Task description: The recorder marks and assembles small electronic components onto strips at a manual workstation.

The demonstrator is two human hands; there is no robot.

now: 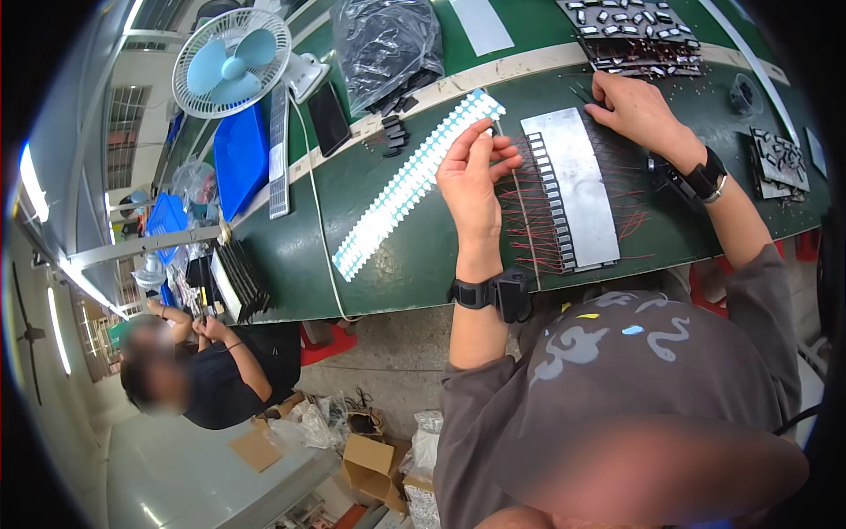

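My left hand is raised over the bench, thumb and index finger pinched together. A small dark bit shows at the fingertips, too small to name. Beside it lies a long white strip with pale blue notched edges. To its right, a flat silvery metal plate carries a row of small dark parts along its left edge, with thin red wires spreading out on both sides. My right hand rests past the plate's far end, fingers curled. Thin dark prongs show by its fingertips; what it grips is mostly hidden.
Stacked plates of small parts stand at the far right, near a clear cup and another stack. A fan, blue tray, phone and plastic bag are leftward. A cable crosses the bench. Another person sits left.
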